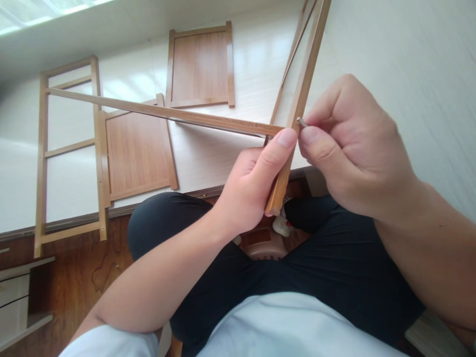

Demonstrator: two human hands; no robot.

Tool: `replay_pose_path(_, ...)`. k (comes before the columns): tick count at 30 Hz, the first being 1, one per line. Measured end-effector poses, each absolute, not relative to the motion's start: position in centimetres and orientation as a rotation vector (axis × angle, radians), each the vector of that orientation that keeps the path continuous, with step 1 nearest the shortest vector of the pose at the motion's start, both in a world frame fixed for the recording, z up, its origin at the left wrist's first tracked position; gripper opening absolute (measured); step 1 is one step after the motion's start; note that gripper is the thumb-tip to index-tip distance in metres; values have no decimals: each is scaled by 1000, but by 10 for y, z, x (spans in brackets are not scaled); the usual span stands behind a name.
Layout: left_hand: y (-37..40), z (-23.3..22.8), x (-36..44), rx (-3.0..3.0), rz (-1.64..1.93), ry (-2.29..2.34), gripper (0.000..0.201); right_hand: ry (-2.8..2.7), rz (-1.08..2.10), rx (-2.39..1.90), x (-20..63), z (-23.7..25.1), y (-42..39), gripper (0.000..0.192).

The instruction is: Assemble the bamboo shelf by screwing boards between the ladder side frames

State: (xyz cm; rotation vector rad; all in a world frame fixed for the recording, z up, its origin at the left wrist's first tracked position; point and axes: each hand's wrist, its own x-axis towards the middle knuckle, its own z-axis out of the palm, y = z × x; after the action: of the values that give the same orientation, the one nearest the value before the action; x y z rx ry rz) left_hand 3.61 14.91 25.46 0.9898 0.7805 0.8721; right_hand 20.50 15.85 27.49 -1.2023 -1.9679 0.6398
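My left hand (253, 183) grips the lower end of a wooden frame post (301, 94) where a long wooden rail (163, 112) meets it. Its thumb presses on the joint. My right hand (349, 144) pinches a small metal screw (301, 122) between thumb and forefinger, with the tip against the post at the joint. The post rises to the top edge of the view alongside thinner bars of the same frame.
Two brown wooden panels (201, 67) (138, 151) lie on the pale floor. A ladder-like wooden side frame (69, 148) rests at the left. My legs in dark trousers (297, 277) sit over a plastic stool (264, 245). White wall stands at the right.
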Motion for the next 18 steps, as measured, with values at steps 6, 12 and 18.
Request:
replay_pose_path(6, 149, 254, 34, 986, 861, 765, 69, -1959, 410, -1120, 211, 280, 166, 24)
replay_pose_path(12, 147, 257, 32, 977, 827, 783, 67, -1935, 345, -1231, 215, 282, 168, 27)
replay_pose_path(18, 145, 262, 32, 920, 805, 817, 65, -1998, 367, -1191, 213, 274, 163, 15)
